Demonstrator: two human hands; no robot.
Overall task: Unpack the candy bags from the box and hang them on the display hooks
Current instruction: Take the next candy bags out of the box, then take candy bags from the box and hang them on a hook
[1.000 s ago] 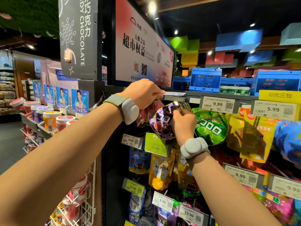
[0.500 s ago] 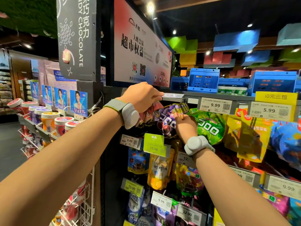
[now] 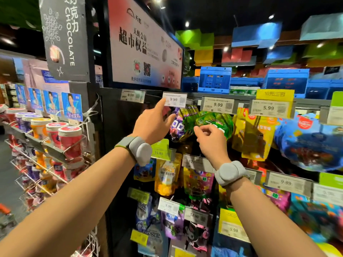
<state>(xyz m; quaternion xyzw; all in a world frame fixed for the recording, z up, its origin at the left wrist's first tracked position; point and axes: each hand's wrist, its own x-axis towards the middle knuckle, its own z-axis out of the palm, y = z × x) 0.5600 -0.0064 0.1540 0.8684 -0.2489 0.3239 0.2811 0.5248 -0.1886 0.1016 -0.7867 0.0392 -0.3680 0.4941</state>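
Head view: the left hand (image 3: pixel 153 125) is raised to the top row of the candy display, its index finger straight and its tip touching the lower left corner of a white 9.99 price tag (image 3: pixel 174 99); the thumb sticks out to the right, toward the purple candy bag (image 3: pixel 177 127), and how the other fingers lie cannot be told. That purple bag hangs just under the tag, at the front of its hook, and the hook itself is hidden behind the tag. Beside it on the right hangs a green candy bag (image 3: pixel 215 121), under a second 9.99 tag (image 3: pixel 217 105). The right hand (image 3: pixel 210 138) is just below and in front of the green bag, fingers (image 3: pixel 202 129) loosely curled with the thumb close to the fingertips; whether they pinch the bag's edge cannot be told. Each wrist carries a grey band, one on the left (image 3: pixel 138 150) and one on the right (image 3: pixel 229 172). Yellow bags (image 3: pixel 257 134) hang further right under a 5.99 tag (image 3: pixel 270 108). Blue crates (image 3: pixel 215 79) stand on top of the rack. Round tubs (image 3: pixel 69 140) sit in wire racks at the left.
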